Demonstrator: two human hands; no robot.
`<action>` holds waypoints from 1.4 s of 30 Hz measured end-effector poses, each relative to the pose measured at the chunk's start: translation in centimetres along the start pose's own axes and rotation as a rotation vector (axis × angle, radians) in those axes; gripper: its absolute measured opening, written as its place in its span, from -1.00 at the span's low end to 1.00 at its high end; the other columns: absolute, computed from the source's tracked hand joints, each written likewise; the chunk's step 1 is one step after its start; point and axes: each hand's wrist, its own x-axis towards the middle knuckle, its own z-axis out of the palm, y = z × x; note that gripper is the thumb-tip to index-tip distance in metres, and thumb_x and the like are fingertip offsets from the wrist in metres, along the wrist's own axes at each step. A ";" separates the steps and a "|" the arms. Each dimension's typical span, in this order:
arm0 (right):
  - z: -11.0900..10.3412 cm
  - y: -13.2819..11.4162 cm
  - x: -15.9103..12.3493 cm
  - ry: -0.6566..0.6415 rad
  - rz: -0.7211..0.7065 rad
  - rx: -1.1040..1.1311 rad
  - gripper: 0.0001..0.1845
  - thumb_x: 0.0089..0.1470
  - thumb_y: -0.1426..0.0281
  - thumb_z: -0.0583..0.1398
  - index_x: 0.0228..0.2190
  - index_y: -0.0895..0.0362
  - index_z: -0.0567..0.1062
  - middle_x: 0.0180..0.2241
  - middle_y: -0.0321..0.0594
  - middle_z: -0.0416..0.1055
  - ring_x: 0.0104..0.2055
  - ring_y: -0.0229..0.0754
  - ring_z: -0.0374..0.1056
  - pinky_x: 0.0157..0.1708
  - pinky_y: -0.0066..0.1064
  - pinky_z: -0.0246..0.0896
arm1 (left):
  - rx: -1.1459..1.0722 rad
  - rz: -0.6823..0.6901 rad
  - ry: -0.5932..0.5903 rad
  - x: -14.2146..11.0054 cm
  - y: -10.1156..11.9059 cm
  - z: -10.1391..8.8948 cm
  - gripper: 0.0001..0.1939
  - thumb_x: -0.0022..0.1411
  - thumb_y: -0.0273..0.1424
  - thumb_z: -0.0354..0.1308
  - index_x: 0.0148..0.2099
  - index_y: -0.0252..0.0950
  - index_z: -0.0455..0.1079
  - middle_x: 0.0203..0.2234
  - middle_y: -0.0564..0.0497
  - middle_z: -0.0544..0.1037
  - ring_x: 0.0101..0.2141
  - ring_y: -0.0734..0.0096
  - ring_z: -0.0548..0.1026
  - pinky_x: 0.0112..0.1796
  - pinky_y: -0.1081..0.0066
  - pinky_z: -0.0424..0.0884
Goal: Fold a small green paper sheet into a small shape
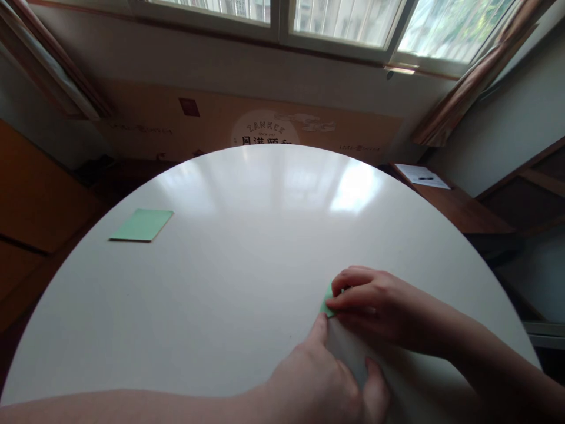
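Observation:
A small piece of green paper (328, 301) lies on the white round table, mostly covered by my right hand (375, 300). The fingers of that hand are bent and closed on the paper, pressing it against the tabletop. From below, my left hand (326, 377) reaches in with its index finger stretched out, the tip touching the paper's near corner. Its thumb is held apart, and its other fingers are partly hidden. Whether the paper is folded cannot be made out under the fingers.
A stack of square green paper (142, 225) rests at the left of the white table (229, 265). Beyond the right edge, a brown wooden surface (468, 206) carries a white sheet (421, 175) with a dark pen on it. Windows and curtains line the far wall.

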 end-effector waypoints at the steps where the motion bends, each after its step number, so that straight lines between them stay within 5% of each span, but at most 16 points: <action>1: 0.1 0.1 0.0 0.005 -0.019 -0.022 -0.79 0.18 0.54 0.22 -0.19 0.10 0.63 -0.21 -0.18 0.48 -0.19 -0.21 0.39 -0.19 -0.42 0.31 | 0.009 -0.005 0.011 -0.1 0.1 0.2 -0.61 0.19 -0.45 0.18 0.06 -0.46 0.34 -0.66 -0.02 0.55 -0.68 0.24 0.46 -0.13 -0.09 0.52; 5: 0.0 0.2 0.0 -0.002 -0.055 -0.069 -0.79 0.24 0.51 0.18 -0.19 0.09 0.62 -0.23 -0.17 0.49 -0.21 -0.20 0.36 -0.19 -0.40 0.30 | 0.108 -0.062 0.133 -0.7 0.7 0.0 -0.73 0.18 -0.52 0.14 -0.04 -0.38 0.39 -0.63 0.00 0.52 -0.64 0.27 0.45 -0.37 0.18 0.55; 7: -0.2 0.2 0.0 -0.010 -0.065 -0.098 -0.78 0.25 0.51 0.18 -0.18 0.06 0.62 -0.22 -0.18 0.50 -0.19 -0.19 0.35 -0.18 -0.38 0.30 | 0.144 -0.132 0.155 -1.2 0.8 -0.7 -0.84 0.12 -0.62 0.10 -0.24 -0.35 0.41 -0.66 0.04 0.42 -0.68 0.37 0.35 -0.66 0.43 0.31; 10: -0.6 0.4 0.1 -0.007 -0.079 -0.135 -0.77 0.25 0.49 0.18 -0.18 0.02 0.62 -0.19 -0.19 0.52 -0.14 -0.17 0.35 -0.15 -0.36 0.30 | 0.132 -0.257 0.114 -1.6 0.4 -2.0 -0.85 0.08 -0.64 0.08 -0.33 -0.33 0.41 -0.65 0.05 0.34 -0.69 0.39 0.30 -0.75 0.45 0.05; 15: -1.3 1.0 0.1 0.000 -0.135 -0.151 -0.78 0.29 0.45 0.17 -0.20 0.00 0.63 -0.19 -0.19 0.54 -0.14 -0.18 0.36 -0.12 -0.34 0.31 | 0.020 -0.434 -0.089 -1.0 -1.1 -3.1 -0.78 0.10 -0.57 0.13 -0.17 -0.38 0.46 -0.55 0.01 0.41 -0.64 0.34 0.40 -0.71 0.47 0.14; 19: -1.5 1.4 0.2 -0.001 -0.147 -0.156 -0.78 0.29 0.45 0.17 -0.21 0.00 0.64 -0.17 -0.20 0.55 -0.12 -0.17 0.38 -0.08 -0.32 0.29 | -0.018 -0.430 -0.180 -0.5 -1.5 -3.1 -0.71 0.11 -0.59 0.15 -0.08 -0.40 0.47 -0.51 0.00 0.44 -0.61 0.33 0.44 -0.69 0.50 0.19; 27: -1.2 2.1 0.1 0.074 -0.147 -0.103 -0.85 0.24 0.44 0.22 -0.20 0.05 0.60 -0.15 -0.19 0.56 -0.11 -0.16 0.40 -0.09 -0.33 0.34 | 0.096 -0.269 -0.015 -0.5 -2.0 -2.5 -0.72 0.23 -0.52 0.05 -0.09 -0.41 0.54 -0.15 -0.25 0.54 -0.30 0.08 0.48 -0.60 0.33 0.34; 32: -1.8 2.8 -0.3 0.144 -0.108 -0.168 -0.84 0.15 0.42 0.30 -0.19 0.09 0.55 -0.17 -0.13 0.54 -0.09 -0.09 0.39 -0.13 -0.26 0.37 | 0.068 -0.146 -0.039 -0.4 -2.4 -1.9 -0.69 0.26 -0.58 -0.01 -0.13 -0.43 0.56 -0.10 -0.30 0.55 -0.20 0.06 0.47 -0.43 0.32 0.43; 38: -2.4 2.7 -0.8 0.142 -0.077 -0.157 -0.94 0.17 0.40 0.29 -0.36 0.10 0.58 -0.28 -0.16 0.52 -0.19 -0.14 0.38 -0.20 -0.33 0.34 | 0.018 -0.191 -0.025 -0.5 -2.0 -0.9 -0.66 0.34 -0.48 -0.04 -0.01 -0.45 0.51 -0.08 -0.29 0.54 -0.19 0.05 0.46 -0.32 0.23 0.46; 42: -2.3 2.0 -0.8 0.082 -0.044 -0.107 -0.94 0.17 0.38 0.29 -0.32 0.10 0.59 -0.28 -0.18 0.52 -0.19 -0.16 0.38 -0.18 -0.34 0.31 | 0.046 -0.248 0.046 -0.5 -1.9 -0.6 -0.60 0.37 -0.38 -0.05 0.11 -0.48 0.44 -0.04 -0.26 0.52 -0.06 -0.04 0.43 -0.01 -0.02 0.40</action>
